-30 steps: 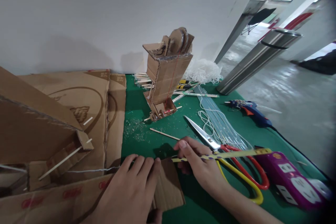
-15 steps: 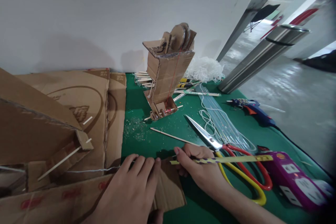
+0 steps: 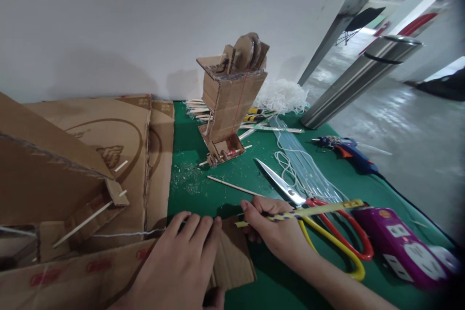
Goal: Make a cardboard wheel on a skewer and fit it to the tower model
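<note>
Right hand (image 3: 278, 226) is grasping one yellow tool (image 3: 316, 210) beside one pair of scissors (image 3: 292, 194). Left hand (image 3: 181, 256), unclenched, is resting on one cardboard piece (image 3: 233, 261).

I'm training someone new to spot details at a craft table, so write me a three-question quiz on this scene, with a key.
1. Multiple choice. What does the right hand hold?
a) a glue gun
b) a slim yellow tool
c) a metal flask

2. True or false. The left hand rests on a piece of cardboard.

3. Fill in the blank. The scissors on the green table have one red handle loop and one ______ loop.

Key: 1: b. 2: true. 3: yellow.
</note>
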Tool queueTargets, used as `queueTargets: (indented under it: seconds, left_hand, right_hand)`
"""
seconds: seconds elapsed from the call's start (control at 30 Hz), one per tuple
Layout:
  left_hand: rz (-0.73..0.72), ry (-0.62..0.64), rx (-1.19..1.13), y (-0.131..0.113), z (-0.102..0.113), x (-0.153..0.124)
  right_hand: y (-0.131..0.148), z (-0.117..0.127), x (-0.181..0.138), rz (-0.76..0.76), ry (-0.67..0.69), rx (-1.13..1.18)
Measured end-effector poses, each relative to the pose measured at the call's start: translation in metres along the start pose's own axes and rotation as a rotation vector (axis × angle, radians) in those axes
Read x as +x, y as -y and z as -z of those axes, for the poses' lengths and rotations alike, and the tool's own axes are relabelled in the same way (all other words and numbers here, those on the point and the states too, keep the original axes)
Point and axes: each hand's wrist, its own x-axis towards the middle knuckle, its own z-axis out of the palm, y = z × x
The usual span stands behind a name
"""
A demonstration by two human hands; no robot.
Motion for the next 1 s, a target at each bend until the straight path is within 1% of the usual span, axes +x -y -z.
queueTargets:
  seconds: [0.1, 0.27, 0.63, 0.77, 0.83, 0.93, 1.0]
  left_hand:
    - [-0.001, 0.008, -0.008, -0.0005, 0.0001, -0.0006]
    - [0.012, 0.036, -0.021, -0.0008, 0.0022, 0.0007]
    - [0.024, 0.050, -0.019, -0.0032, 0.0017, 0.0008]
    - [0.022, 0.059, -0.013, -0.0026, 0.0036, 0.0012]
    - [0.026, 0.062, -0.010, -0.0026, 0.0050, 0.0010]
    - [0.034, 0.070, -0.001, -0.0030, 0.0061, 0.0005]
    - [0.033, 0.070, -0.002, -0.0031, 0.0059, 0.0006]
  right_hand:
    - [0.0012, -0.0003, 0.0012, -0.008, -0.016, -0.003]
    - [-0.0001, -0.0002, 0.0015, -0.021, 0.003, -0.002]
    - [0.0010, 0.0013, 0.0017, 0.016, 0.000, -0.035]
    - [0.0042, 0.0015, 0.0005, -0.001, 0.001, -0.017]
    - [0.0056, 0.0013, -0.0006, -0.006, -0.012, -0.021]
    - [0.0064, 0.0011, -0.0019, -0.010, -0.071, -0.038]
    - [0.0059, 0.0010, -0.0022, 0.002, -0.062, -0.044]
